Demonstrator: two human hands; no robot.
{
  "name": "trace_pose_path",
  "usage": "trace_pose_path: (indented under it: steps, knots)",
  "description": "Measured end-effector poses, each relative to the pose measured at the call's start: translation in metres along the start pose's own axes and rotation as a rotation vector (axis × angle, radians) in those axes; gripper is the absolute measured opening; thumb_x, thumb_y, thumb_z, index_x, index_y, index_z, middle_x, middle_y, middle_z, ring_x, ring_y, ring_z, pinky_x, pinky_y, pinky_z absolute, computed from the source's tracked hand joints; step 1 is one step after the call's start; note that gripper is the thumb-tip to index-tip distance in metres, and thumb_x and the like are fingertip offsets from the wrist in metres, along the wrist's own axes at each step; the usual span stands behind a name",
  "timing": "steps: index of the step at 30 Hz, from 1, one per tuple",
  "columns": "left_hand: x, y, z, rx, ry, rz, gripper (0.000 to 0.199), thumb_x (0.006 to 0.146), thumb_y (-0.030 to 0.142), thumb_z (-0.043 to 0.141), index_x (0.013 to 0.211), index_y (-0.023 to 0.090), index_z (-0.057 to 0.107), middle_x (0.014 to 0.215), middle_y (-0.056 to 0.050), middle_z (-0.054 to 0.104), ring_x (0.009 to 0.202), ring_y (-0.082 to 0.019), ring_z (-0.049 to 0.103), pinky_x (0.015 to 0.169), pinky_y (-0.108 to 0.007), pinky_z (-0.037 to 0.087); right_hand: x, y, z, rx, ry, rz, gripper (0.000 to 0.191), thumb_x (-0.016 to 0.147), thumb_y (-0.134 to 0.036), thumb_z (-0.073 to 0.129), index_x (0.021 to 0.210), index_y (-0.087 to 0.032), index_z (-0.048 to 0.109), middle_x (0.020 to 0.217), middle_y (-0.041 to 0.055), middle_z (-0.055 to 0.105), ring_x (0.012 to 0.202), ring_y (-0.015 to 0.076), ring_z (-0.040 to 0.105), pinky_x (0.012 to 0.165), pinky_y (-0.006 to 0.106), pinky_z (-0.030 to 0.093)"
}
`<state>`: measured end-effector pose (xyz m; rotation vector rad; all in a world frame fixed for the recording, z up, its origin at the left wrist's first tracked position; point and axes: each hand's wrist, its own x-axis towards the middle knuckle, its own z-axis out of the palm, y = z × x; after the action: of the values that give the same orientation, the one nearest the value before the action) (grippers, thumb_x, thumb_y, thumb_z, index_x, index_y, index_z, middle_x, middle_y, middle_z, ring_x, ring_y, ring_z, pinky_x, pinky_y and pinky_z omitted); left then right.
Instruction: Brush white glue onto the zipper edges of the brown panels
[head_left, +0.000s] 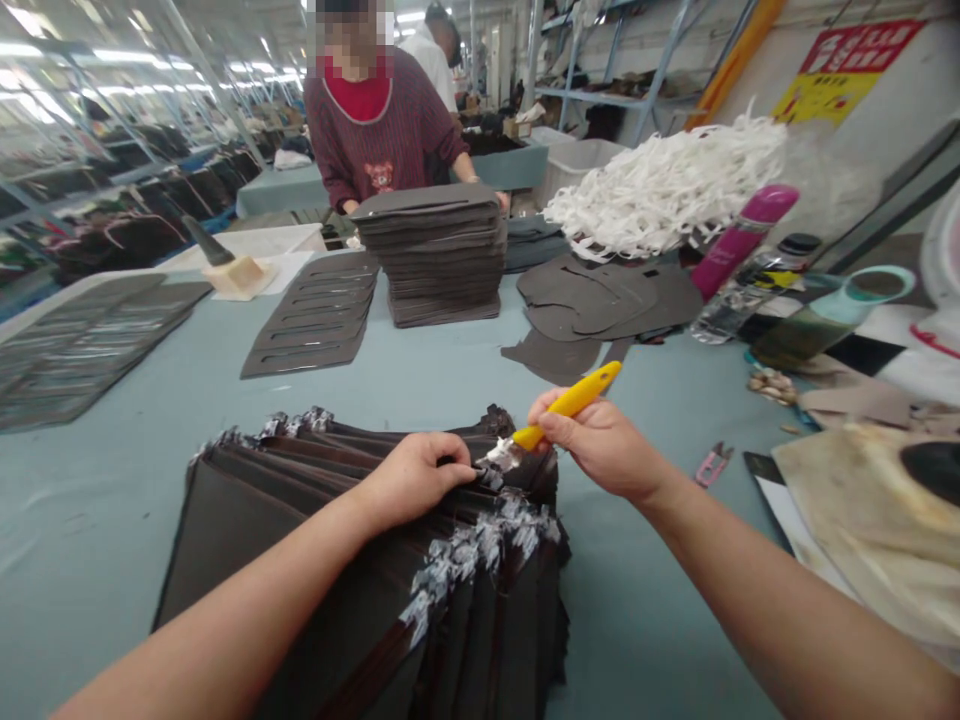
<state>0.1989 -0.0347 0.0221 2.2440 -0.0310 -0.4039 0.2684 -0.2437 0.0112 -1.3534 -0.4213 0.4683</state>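
Pinching 1 layer (pixel 488 477), the left hand (pixel 415 476) rests on the near stack (pixel 232 520), atop the bench (pixel 645 610); the right hand (pixel 604 440) grips the brush (pixel 577 402). A slipping pinch could let layers stick together; an overloaded brush could smear white paste (pixel 487 540).

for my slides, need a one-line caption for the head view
Right hand grips a yellow-handled brush over fanned dark sheets smeared with white, left hand touching the sheets.
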Motion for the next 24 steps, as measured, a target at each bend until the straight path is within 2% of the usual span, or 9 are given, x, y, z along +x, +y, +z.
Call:
trace_pose_path:
  steps: [1,3,6,9,12,15,18,21,24]
  knots:
    - [0.002,0.002,-0.004,-0.022,-0.048,0.003,0.016,0.072,0.031,0.052,0.066,0.017,0.058,0.067,0.001,0.058,0.07,-0.014,0.054,0.07,-0.024,0.041,-0.002,-0.002,-0.002,0.05,0.004,-0.017,0.025,0.073,-0.04,0.064,0.078,-0.016,0.059,0.067,-0.0006,0.056,0.057,0.0101,0.052,0.055,0.023,0.043]
    - [0.01,0.006,-0.011,-0.041,-0.115,-0.019,0.02,0.075,0.033,0.047,0.072,0.017,0.059,0.072,0.0,0.062,0.067,-0.014,0.054,0.068,-0.024,0.043,-0.005,-0.006,-0.01,0.112,0.092,-0.062,0.025,0.074,-0.04,0.064,0.079,-0.016,0.059,0.063,-0.0021,0.054,0.055,0.0095,0.051,0.053,0.023,0.042]
    - [0.029,0.014,-0.012,0.03,-0.117,-0.076,0.02,0.074,0.028,0.047,0.084,0.019,0.061,0.08,-0.001,0.065,0.066,-0.014,0.056,0.067,-0.026,0.044,-0.012,-0.002,-0.032,0.117,0.277,-0.073,0.027,0.073,-0.042,0.065,0.079,-0.016,0.057,0.062,-0.002,0.054,0.053,0.0098,0.05,0.051,0.023,0.041]
    - [0.05,0.02,-0.001,0.146,-0.194,-0.041,0.027,0.068,0.02,0.053,0.091,0.024,0.066,0.091,0.0,0.067,0.083,-0.018,0.059,0.079,-0.026,0.042,-0.02,0.018,-0.052,0.135,0.368,-0.001,0.03,0.07,-0.044,0.067,0.077,-0.016,0.056,0.06,-0.0013,0.055,0.052,0.0104,0.05,0.049,0.023,0.039]
    - [0.063,0.023,0.01,0.25,-0.271,-0.003,0.031,0.066,0.016,0.053,0.092,0.025,0.068,0.1,-0.002,0.066,0.094,-0.02,0.057,0.086,-0.026,0.039,-0.022,0.049,-0.06,0.196,0.386,0.1,0.033,0.066,-0.045,0.069,0.073,-0.015,0.055,0.055,-0.002,0.054,0.049,0.0103,0.05,0.05,0.024,0.04]
    - [0.066,0.024,0.014,0.322,-0.253,-0.02,0.034,0.067,0.019,0.052,0.097,0.021,0.068,0.101,-0.006,0.064,0.096,-0.022,0.056,0.088,-0.028,0.039,-0.015,0.08,-0.061,0.262,0.397,0.149,0.035,0.063,-0.044,0.071,0.07,-0.014,0.055,0.053,-0.0024,0.054,0.046,0.009,0.048,0.051,0.024,0.041]
    - [0.065,0.025,0.015,0.376,-0.223,-0.028,0.035,0.068,0.021,0.052,0.1,0.019,0.067,0.098,-0.007,0.062,0.092,-0.022,0.056,0.087,-0.029,0.04,-0.006,0.096,-0.061,0.309,0.431,0.137,0.035,0.062,-0.043,0.071,0.068,-0.013,0.054,0.051,-0.0025,0.053,0.045,0.0089,0.048,0.05,0.024,0.04]
    - [0.065,0.025,0.016,0.393,-0.196,-0.028,0.03,0.068,0.021,0.053,0.093,0.019,0.068,0.094,-0.006,0.062,0.089,-0.022,0.056,0.085,-0.03,0.041,-0.003,0.094,-0.066,0.34,0.481,0.103,0.035,0.061,-0.045,0.07,0.064,-0.014,0.052,0.047,-0.0044,0.049,0.044,0.0089,0.047,0.05,0.025,0.041]
    - [0.067,0.022,0.019,0.363,-0.166,-0.028,0.024,0.068,0.021,0.054,0.088,0.02,0.068,0.093,-0.005,0.062,0.089,-0.021,0.056,0.085,-0.029,0.041,-0.007,0.079,-0.075,0.355,0.529,0.061,0.035,0.062,-0.044,0.07,0.062,-0.016,0.05,0.043,-0.0077,0.042,0.044,0.0083,0.045,0.053,0.025,0.043]
